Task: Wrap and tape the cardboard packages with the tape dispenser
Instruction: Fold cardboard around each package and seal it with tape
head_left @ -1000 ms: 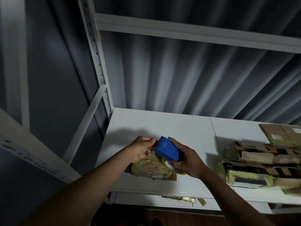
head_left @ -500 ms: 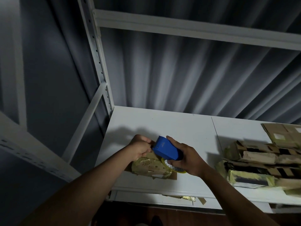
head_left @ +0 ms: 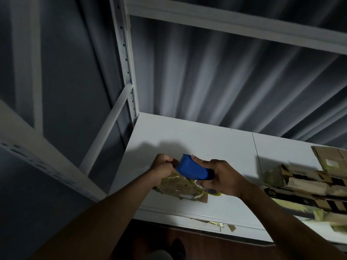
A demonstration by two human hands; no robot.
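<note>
My right hand [head_left: 220,180] curls round the dispenser [head_left: 193,169], thumb on its near side and forefinger stretched along its top. My left hand [head_left: 162,168] is bunched, fingertips pinching at the dispenser's front end. Both forearms reach forward, converging, wrists nearly level.

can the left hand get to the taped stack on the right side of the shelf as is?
Probably not: the left hand pinches at the dispenser's front, and the right hand lies between it and the stack.

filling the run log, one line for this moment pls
right hand grips dispenser | left hand pinches at its front | package under both, on shelf
</note>
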